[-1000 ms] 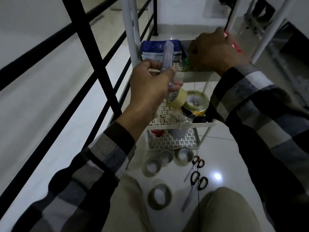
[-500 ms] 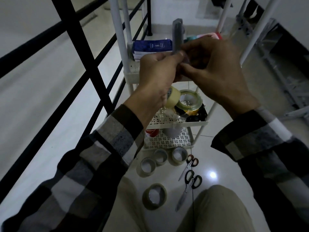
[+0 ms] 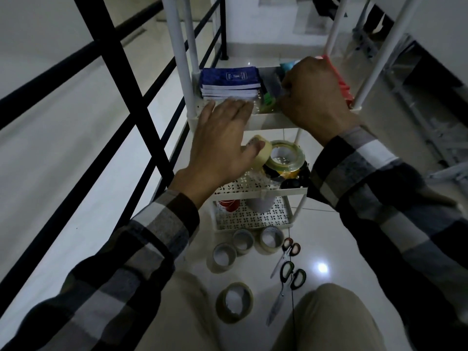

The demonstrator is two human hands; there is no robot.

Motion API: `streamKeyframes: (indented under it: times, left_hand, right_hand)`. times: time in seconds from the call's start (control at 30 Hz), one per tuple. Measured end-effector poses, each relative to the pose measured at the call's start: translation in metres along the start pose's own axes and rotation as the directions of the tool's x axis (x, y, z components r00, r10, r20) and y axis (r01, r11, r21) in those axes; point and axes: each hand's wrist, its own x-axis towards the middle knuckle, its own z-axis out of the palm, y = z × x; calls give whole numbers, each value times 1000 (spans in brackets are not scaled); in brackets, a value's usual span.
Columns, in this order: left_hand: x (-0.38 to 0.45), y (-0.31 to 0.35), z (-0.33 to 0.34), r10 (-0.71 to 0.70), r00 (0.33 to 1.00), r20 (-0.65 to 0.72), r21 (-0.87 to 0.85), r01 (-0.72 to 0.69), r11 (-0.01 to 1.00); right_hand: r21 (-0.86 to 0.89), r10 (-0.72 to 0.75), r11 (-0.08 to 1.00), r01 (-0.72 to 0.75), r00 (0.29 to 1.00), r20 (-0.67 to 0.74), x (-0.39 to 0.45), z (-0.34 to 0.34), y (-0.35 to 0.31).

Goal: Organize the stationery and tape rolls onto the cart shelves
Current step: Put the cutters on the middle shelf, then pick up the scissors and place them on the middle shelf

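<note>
A: Nearest, on the floor?
B: Four tape rolls [image 3: 234, 302] and two scissors [image 3: 287, 287] on the tiles, just before the white cart [image 3: 255, 225].
A: Middle shelf?
B: More tape rolls, a yellowish one [image 3: 287, 158] leaning on others.
A: Hands?
B: Left hand [image 3: 220, 145] flat, fingers straight and spread, over the top shelf's front edge. Right hand [image 3: 315, 97] reaches into the top shelf, fingers curled; held item hidden, cannot tell.
A: Farther?
B: Blue notebooks [image 3: 229, 82] stacked top left.
</note>
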Motion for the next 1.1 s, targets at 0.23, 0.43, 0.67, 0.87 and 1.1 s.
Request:
streamKeyframes:
  times: [0.23,0.43,0.67,0.87,1.1]
  left_hand:
    - [-4,-5,8,60,997,-38,49,-59,997]
    - [-20,4,17,48,973,-225,-53,-61,997]
    - [-82,28,75,63,954,-294,-248,-139,959]
    - [-152,47,159,-82,996,-40,-447,56,893]
    - [-209,63,255,-213,905,369,-466,378,800]
  right_hand:
    - [-158,-6,987,13,999,47,-8,1,-3]
    - [155,-88,980,123,972,-216,-53,10,0]
    - [373,-81,912,171,966,-245,-178,63,37]
    - [472,-10,880,-43,994,109,-266,122,81]
    - [462,108,806,-369,860,498,-321,194,114]
